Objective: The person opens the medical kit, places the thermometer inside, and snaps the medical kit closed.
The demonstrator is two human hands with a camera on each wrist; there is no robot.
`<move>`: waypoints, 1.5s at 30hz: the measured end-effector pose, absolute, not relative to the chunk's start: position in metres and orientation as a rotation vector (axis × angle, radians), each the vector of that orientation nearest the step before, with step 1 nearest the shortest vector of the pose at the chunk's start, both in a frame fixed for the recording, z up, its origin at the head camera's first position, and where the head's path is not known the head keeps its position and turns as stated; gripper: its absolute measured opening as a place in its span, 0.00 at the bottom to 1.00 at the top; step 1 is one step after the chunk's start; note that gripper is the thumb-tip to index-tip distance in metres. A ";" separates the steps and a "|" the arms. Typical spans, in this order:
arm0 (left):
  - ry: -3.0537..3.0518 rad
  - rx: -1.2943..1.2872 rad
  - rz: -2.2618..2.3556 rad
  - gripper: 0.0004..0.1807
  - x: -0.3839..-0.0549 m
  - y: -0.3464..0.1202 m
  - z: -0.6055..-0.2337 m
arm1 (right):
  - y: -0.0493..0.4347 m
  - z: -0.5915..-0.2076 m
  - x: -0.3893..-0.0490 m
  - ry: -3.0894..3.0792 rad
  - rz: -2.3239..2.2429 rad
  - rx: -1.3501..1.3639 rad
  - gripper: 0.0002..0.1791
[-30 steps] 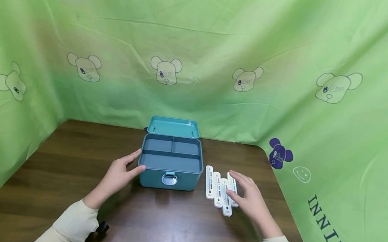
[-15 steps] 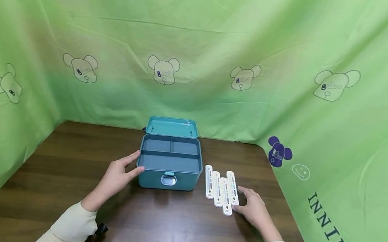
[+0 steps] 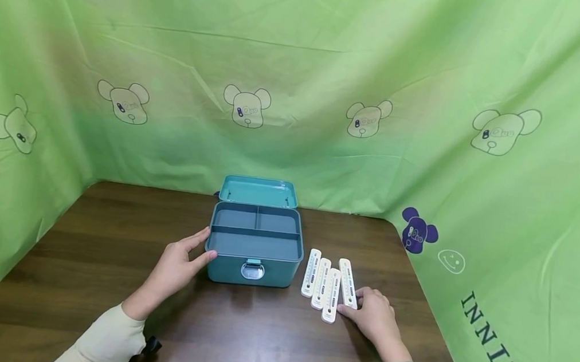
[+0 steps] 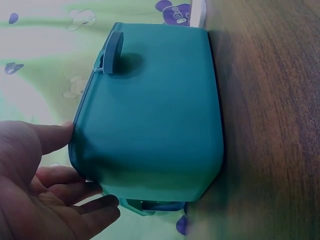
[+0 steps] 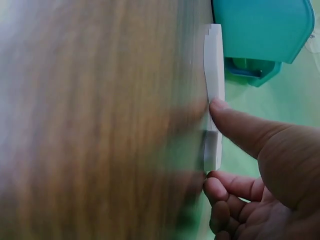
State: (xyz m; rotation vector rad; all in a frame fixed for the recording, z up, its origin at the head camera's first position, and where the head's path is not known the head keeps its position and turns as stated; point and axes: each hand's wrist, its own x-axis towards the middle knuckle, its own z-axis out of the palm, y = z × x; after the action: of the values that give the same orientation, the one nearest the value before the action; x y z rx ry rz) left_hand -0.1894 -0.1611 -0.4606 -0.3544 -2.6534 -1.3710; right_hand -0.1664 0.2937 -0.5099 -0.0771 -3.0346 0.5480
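Observation:
A teal storage box (image 3: 249, 270) stands on the table with its lid (image 3: 259, 191) raised at the back. Its grey-blue inner tray (image 3: 255, 244) has three compartments, with nothing visible in them. My left hand (image 3: 176, 263) touches the box's front left corner, thumb at the rim and loosely bent fingers along the side (image 4: 80, 195). Right of the box lie three flat white thermometers (image 3: 321, 284), slightly fanned. A further white thermometer (image 3: 347, 281) lies to their right. My right hand (image 3: 376, 315) pinches its near end between thumb (image 5: 240, 127) and fingers.
The dark wooden table (image 3: 235, 337) carries the box and thermometers. A green curtain (image 3: 312, 165) printed with bear heads hangs close behind the box and along both sides. The metal latch (image 3: 253, 270) on the box front hangs unfastened.
My right hand has come down to the rightmost thermometer's near end and taken hold of it. The other three have swung their near ends left, opening a gap. My left hand stays at the box.

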 end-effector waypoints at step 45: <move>-2.647 -0.366 -1.365 0.35 -0.186 -0.159 -0.451 | 0.328 -0.411 -0.211 -2.767 0.871 0.363 0.15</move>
State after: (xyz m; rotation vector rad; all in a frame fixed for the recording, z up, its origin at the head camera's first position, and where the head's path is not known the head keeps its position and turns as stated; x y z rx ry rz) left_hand -0.1864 -0.1591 -0.4513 -0.3655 -2.6472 -1.3647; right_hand -0.2108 0.3282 -0.4112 0.3633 -2.7669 0.8712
